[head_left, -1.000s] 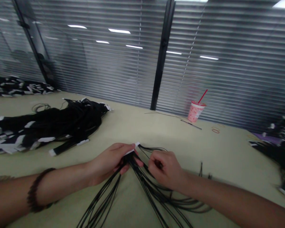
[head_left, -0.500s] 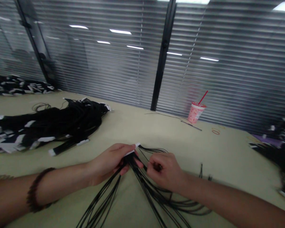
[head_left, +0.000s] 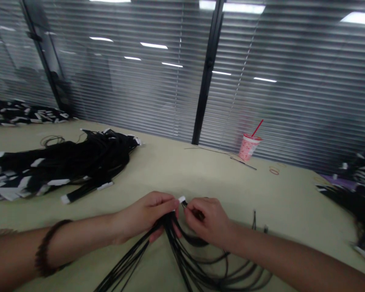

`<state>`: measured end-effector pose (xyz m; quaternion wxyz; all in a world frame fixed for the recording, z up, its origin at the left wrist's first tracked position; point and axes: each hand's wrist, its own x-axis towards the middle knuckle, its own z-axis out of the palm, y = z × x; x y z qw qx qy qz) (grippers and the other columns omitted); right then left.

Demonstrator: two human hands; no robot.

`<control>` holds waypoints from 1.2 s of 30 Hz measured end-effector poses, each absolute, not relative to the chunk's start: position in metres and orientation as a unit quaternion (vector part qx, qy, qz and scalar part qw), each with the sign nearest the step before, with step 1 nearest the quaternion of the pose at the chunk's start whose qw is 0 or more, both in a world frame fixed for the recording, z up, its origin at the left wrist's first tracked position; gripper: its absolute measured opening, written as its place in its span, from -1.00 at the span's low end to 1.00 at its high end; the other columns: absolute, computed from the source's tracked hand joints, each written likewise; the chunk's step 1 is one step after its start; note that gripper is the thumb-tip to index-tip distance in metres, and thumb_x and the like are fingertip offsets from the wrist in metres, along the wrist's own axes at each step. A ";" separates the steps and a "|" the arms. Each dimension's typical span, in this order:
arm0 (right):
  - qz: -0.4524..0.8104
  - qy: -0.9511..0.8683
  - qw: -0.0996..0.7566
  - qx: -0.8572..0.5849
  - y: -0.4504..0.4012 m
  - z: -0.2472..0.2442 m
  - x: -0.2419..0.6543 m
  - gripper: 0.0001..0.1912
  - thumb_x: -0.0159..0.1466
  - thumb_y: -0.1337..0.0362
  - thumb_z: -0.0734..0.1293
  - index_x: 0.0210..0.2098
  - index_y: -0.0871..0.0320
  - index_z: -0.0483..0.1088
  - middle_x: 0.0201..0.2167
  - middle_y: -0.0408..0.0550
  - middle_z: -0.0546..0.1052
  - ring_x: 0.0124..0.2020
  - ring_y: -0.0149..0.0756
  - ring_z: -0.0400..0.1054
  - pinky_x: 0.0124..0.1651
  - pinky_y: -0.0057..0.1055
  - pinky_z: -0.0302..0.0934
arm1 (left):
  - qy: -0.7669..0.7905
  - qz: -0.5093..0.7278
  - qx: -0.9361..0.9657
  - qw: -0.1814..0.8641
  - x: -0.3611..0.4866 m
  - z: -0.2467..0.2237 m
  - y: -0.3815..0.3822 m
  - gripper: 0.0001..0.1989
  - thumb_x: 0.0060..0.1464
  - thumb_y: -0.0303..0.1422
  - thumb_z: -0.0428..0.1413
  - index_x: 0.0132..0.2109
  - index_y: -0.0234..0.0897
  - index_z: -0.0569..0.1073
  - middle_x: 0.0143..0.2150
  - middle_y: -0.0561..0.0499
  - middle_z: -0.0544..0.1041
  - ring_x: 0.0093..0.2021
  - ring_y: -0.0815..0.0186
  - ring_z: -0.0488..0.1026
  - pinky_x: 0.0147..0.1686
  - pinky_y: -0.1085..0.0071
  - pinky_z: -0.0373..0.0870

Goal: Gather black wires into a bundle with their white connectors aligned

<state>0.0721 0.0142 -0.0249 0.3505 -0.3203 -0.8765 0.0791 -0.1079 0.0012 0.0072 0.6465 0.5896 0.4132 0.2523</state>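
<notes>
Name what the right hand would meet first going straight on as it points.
Most likely the small white connector just ahead of the right hand, then the left hand; their exact depth is hard to judge.

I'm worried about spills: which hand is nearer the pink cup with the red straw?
Right. The right hand is in front of the pink cup, somewhat left; the left hand, holding black wires, is farther left.

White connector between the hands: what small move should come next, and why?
Perhaps the right hand should draw gently outward, straightening the black wires: its fingertips appear to pinch them beside the white connector, the left hand has its thumb at the connector, and wires below curve loosely.
</notes>
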 end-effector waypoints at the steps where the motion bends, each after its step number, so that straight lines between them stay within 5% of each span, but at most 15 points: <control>1: 0.073 -0.881 0.342 -0.319 0.014 -0.026 0.072 -0.82 0.13 0.35 0.15 -0.59 0.19 0.24 -0.70 -0.23 0.26 -0.65 -0.55 0.07 -0.53 -0.57 -0.06 | 0.410 0.243 0.595 0.648 -0.107 0.007 0.001 -0.66 0.04 -0.09 -0.09 -0.39 -0.31 0.32 -0.48 -0.04 0.54 -0.79 0.57 0.12 -0.78 0.59 -0.07; 24: 0.073 -0.875 0.318 -0.357 0.036 -0.025 0.081 -0.97 0.05 0.35 0.25 -0.47 0.18 0.29 -0.68 -0.28 0.28 -0.65 -0.55 0.11 -0.54 -0.59 -0.04 | 0.429 0.285 0.615 0.597 -0.107 0.007 0.002 -0.68 0.05 -0.12 -0.12 -0.37 -0.30 0.32 -0.47 0.00 0.52 -0.78 0.57 0.09 -0.77 0.58 -0.08; 29: 0.056 -0.841 0.328 -0.426 0.075 -0.027 0.106 -0.85 0.02 0.26 0.33 -0.48 0.20 0.28 -0.64 -0.24 0.27 -0.60 -0.51 0.12 -0.54 -0.58 -0.03 | 0.449 0.316 0.605 0.576 -0.109 0.009 0.008 -0.66 0.03 -0.11 -0.10 -0.40 -0.32 0.34 -0.42 0.00 0.51 -0.77 0.58 0.09 -0.74 0.56 -0.07; 36: 0.223 -0.769 0.386 -0.459 0.095 -0.036 0.111 -0.69 0.03 0.07 0.31 -0.48 0.22 0.30 -0.64 -0.17 0.33 -0.61 -0.48 0.17 -0.59 -0.56 -0.02 | 0.407 0.335 0.531 0.663 -0.113 0.012 0.011 -0.66 0.03 -0.10 -0.07 -0.26 -0.30 0.31 -0.36 -0.09 0.52 -0.72 0.61 0.03 -0.70 0.57 -0.23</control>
